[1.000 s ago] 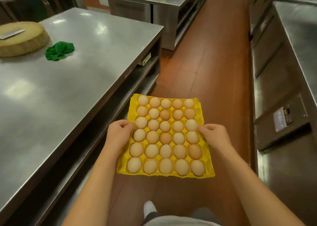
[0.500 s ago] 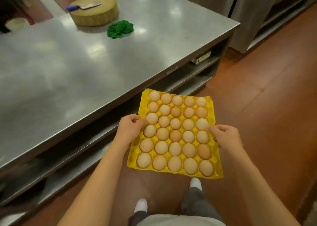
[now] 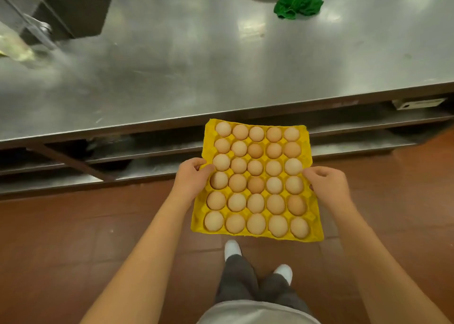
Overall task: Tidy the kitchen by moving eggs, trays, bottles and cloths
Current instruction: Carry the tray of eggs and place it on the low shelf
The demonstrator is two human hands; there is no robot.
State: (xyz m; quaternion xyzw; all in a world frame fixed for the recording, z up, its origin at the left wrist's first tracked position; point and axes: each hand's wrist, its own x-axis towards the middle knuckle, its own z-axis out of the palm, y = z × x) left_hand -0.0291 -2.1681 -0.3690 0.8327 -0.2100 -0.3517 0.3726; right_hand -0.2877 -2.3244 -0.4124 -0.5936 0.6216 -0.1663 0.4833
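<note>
A wide steel table (image 3: 221,65) fills the upper view, with a crumpled green cloth (image 3: 298,4) lying near its far edge. Just in front of it, above the red floor, a yellow tray (image 3: 197,221) full of eggs (image 3: 255,186) is held level, the left hand (image 3: 191,179) and right hand (image 3: 328,184) each gripping one side edge.

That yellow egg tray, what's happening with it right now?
A person is carrying the yellow egg tray, full of brown eggs, in both hands. The left hand grips its left edge and the right hand grips its right edge, with the tray held above the red tile floor, just in front of a stainless steel table. The tray has not been set down. A crumpled green cloth lies on the table's far side.
</note>
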